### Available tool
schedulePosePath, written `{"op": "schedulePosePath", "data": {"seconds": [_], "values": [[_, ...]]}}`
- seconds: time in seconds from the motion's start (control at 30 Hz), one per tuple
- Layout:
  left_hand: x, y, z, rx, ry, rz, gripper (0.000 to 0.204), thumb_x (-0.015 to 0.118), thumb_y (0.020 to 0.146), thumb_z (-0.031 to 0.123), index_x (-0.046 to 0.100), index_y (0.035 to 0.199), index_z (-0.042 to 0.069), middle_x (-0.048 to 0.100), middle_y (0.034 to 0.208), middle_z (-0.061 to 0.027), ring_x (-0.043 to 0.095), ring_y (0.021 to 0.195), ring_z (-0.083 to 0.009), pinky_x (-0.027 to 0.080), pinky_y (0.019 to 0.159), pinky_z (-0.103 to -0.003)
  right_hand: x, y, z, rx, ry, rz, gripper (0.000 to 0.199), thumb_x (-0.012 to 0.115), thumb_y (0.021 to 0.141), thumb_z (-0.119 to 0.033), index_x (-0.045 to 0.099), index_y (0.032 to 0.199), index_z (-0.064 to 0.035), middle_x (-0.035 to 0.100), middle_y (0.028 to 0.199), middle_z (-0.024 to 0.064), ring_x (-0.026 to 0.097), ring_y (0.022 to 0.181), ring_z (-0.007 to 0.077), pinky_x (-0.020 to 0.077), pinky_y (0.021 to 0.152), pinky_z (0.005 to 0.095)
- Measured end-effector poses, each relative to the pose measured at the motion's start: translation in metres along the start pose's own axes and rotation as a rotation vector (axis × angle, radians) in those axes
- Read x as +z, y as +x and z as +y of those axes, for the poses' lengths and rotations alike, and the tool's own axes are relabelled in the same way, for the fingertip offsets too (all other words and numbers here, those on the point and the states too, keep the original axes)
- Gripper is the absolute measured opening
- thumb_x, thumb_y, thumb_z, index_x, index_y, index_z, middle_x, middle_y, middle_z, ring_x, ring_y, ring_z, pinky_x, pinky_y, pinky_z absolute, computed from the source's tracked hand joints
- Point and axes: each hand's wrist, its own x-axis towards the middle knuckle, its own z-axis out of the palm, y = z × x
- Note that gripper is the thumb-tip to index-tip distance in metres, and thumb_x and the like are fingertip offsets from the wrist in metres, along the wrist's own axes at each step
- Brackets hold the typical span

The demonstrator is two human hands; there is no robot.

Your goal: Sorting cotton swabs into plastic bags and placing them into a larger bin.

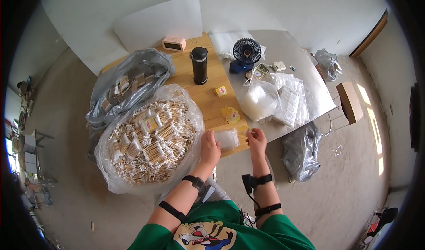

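At the near edge of the wooden table lies a stack of small clear plastic bags (228,138). My left hand (210,148) is at the stack's left side, fingers stretched out, close to the rim of a big clear bag (105,170) full of loose cotton swabs (155,155). On the right of the stack, my right hand (257,142) is closed in a pinch; something thin and yellowish seems to show at its fingertips, too small to name. Just beyond are a fanned pile of yellow printed cards (230,114) and a smaller yellow stack (220,91).
A grey plastic bag (146,59) with small packs stands far left. Behind are a black flask (199,66), a pink clock (174,43) and a dark fan (246,53). Filled clear bags (261,101) lie on the grey table (310,95). A grey sack (302,155) sits on the floor.
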Motion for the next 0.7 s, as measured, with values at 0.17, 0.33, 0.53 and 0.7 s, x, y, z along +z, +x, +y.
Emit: {"op": "schedulePosePath", "data": {"seconds": [0.17, 0.33, 0.53, 0.7], "values": [[0.005, -0.001, 0.015, 0.181, 0.227, -0.376, 0.058, 0.056, 0.087, 0.025, 0.034, 0.138, 0.01, 0.029, 0.144, -0.0196, 0.025, 0.134, -0.0372, 0.021, 0.108, -0.051, 0.036, 0.053, 0.004, -0.155, -0.375, -0.056, 0.027, 0.069, 0.08, -0.021, 0.058, 0.093, -0.0005, 0.064, 0.071, 0.0097, 0.062, 0.063, 0.0191, 0.0486, 0.06, 0.0312], [0.015, -0.006, 0.011, 0.224, 0.426, -0.568, 0.063, 0.048, 0.09, 0.042, 0.029, 0.144, 0.016, 0.023, 0.149, -0.0179, 0.017, 0.138, -0.0384, 0.014, 0.107, -0.059, 0.058, 0.077, 0.006, -0.269, -0.678, -0.021, 0.026, 0.066, 0.081, -0.024, 0.056, 0.095, -0.0044, 0.065, 0.085, 0.0141, 0.064, 0.078, 0.0318, 0.0496, 0.068, 0.0407], [0.016, -0.009, 0.002, 0.172, 0.403, -0.566, 0.064, 0.046, 0.09, 0.045, 0.027, 0.145, 0.02, 0.018, 0.151, -0.0163, 0.013, 0.139, -0.0375, 0.01, 0.107, -0.06, 0.074, 0.068, 0.012, -0.382, -0.895, 0.053, 0.023, 0.063, 0.083, -0.027, 0.053, 0.088, -0.0062, 0.06, 0.089, 0.0126, 0.06, 0.081, 0.0337, 0.048, 0.068, 0.0447], [0.018, -0.002, 0.01, 0.088, 0.403, -0.722, 0.066, 0.042, 0.09, 0.051, 0.021, 0.147, 0.024, 0.011, 0.154, -0.0102, 0.004, 0.142, -0.033, 0.0, 0.109, -0.057, 0.06, 0.072, 0.017, -0.432, -0.848, 0.114, 0.028, 0.067, 0.079, -0.031, 0.055, 0.08, -0.0054, 0.059, 0.081, 0.0134, 0.059, 0.075, 0.0335, 0.0473, 0.067, 0.0431]]}}
